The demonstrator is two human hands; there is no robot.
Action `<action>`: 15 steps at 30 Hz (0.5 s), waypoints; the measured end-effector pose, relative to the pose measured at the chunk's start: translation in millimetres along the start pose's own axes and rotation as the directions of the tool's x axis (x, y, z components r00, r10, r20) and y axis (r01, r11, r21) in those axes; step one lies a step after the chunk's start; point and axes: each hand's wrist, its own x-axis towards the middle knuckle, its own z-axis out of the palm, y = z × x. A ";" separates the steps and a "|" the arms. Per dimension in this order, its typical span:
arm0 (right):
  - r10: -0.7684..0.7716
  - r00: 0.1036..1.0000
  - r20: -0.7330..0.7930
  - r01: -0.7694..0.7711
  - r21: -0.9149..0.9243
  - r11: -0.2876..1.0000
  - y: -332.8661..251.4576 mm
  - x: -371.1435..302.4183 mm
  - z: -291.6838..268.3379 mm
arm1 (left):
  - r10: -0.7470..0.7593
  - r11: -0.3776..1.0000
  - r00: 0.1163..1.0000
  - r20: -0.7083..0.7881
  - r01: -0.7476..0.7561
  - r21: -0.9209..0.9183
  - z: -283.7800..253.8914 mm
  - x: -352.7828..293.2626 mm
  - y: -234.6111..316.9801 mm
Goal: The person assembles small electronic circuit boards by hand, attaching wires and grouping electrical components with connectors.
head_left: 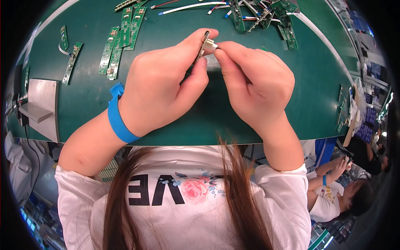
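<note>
My left hand (164,79), with a blue wrist strap (118,118) behind it, pinches a small circuit board (203,46) between thumb and fingers. The board is turned nearly edge-on. White connectors (210,44) stick out from its right side. Thumb and forefinger of my right hand (260,81) are pressed together right at the end of those connectors. A small dark bit shows at these fingertips, but what they pinch is mostly hidden.
Long green circuit boards (125,27) lie at the far left, with two cable-joined boards (73,62) beyond. Boards and cables (266,16) are heaped at the far right. A metal bracket (43,108) stands at the left edge. Another person (333,187) sits at right.
</note>
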 end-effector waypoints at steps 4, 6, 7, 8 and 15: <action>-0.030 0.995 0.094 0.030 -0.004 1.000 -3.8 4.1 -5.7 | -0.034 0.998 0.999 0.021 0.032 0.058 -3.7 -3.6 2.9; -0.016 0.987 0.162 0.019 -0.013 1.000 -13.1 8.6 -15.7 | 0.084 0.986 0.996 -0.021 -0.080 0.148 -0.6 -5.2 -0.1; 0.003 0.973 0.232 0.004 -0.031 0.999 -16.4 10.8 -19.2 | 0.083 0.984 0.996 -0.026 -0.078 0.163 -0.3 -5.3 1.0; -0.007 0.974 0.224 0.012 -0.021 1.000 -17.2 11.5 -19.9 | 0.076 0.992 0.996 -0.035 -0.072 0.103 0.7 -5.0 2.7; 0.094 0.976 0.196 -0.095 -0.009 0.995 -3.9 5.6 -23.6 | -0.016 0.998 0.998 0.067 0.020 -0.058 -15.0 8.9 -1.6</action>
